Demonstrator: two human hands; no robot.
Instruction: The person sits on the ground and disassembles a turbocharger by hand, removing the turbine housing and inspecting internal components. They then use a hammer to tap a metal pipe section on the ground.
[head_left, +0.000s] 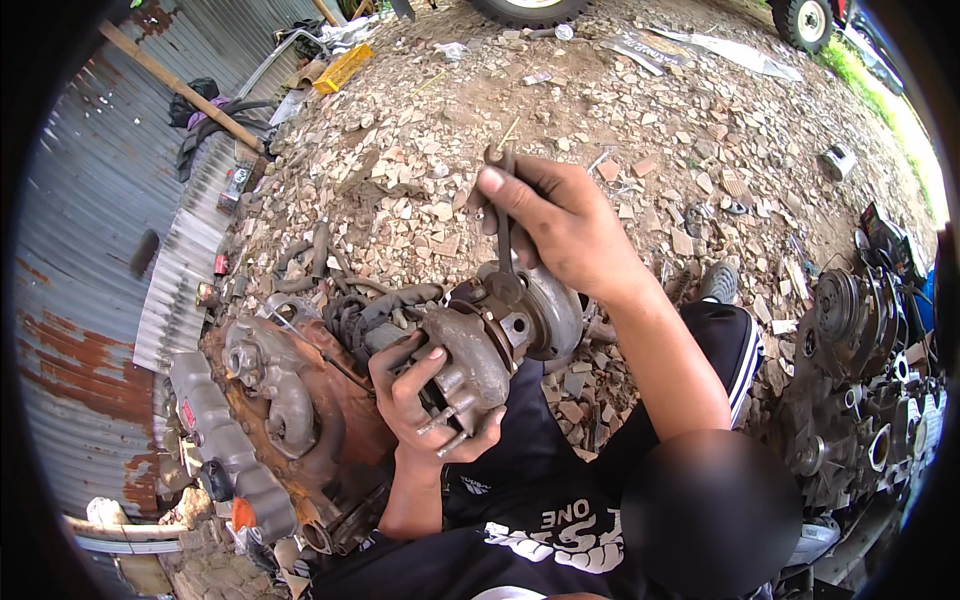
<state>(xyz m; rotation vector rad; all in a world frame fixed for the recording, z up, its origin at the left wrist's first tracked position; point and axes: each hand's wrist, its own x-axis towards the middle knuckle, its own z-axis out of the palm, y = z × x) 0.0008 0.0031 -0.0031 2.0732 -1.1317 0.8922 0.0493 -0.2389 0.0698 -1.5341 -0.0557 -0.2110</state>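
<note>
A grey metal turbocharger (pixel 466 362) with two rounded housings is held over my lap. My left hand (pixel 420 398) grips the lower left housing from below, its fingers curled around the studs and flange. My right hand (pixel 545 220) holds a dark metal wrench (pixel 505 250) upright between thumb and fingers. The wrench's upper open end shows above my thumb, and its lower end rests at the middle section of the turbocharger, where the exact contact is hard to make out.
Engine parts lie at my left on a rusty tray (pixel 345 440), beside a valve cover (pixel 225 440) and dark hoses (pixel 370 305). An engine block (pixel 860 430) stands at my right. A corrugated wall (pixel 100 300) borders the left. Rubble ground (pixel 680 130) reaches to vehicle tyres (pixel 800 25).
</note>
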